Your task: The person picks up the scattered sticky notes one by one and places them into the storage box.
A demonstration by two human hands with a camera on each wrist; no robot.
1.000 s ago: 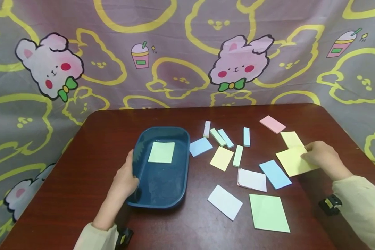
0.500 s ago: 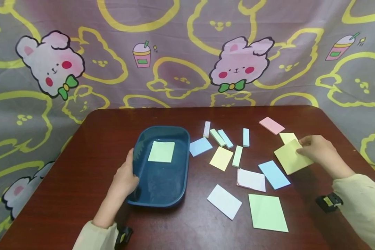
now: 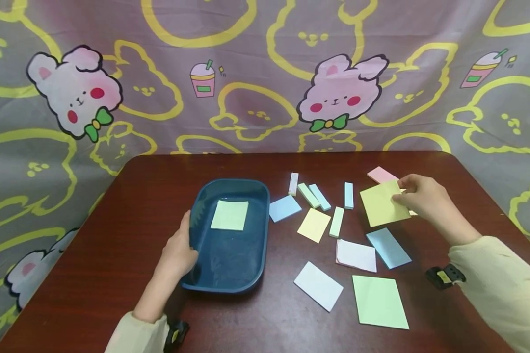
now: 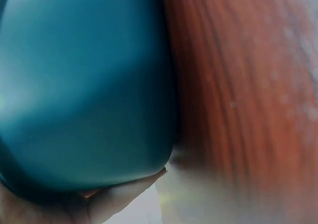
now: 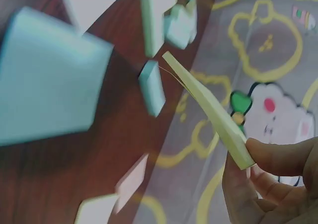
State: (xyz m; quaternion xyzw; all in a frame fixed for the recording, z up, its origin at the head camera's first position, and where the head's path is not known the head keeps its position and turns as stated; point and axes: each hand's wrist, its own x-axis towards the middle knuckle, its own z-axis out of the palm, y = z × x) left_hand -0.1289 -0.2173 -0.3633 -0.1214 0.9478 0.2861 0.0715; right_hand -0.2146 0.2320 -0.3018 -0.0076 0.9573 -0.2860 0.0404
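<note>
Right wrist: yellow pad (image 5: pixel 214 114), light, bendable, I judge (hold by edge); right fingers (image 5: pixel 278 157) pinch it, left fingers (image 3: pixel 182 238) grip tray (image 3: pixel 229 262).

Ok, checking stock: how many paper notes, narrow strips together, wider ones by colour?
Narrow strips: 5
Wide green notes: 2
Wide blue notes: 2
Wide yellow notes: 3, one partly hidden
Wide white notes: 2
Wide pink notes: 1
Total: 15
</note>
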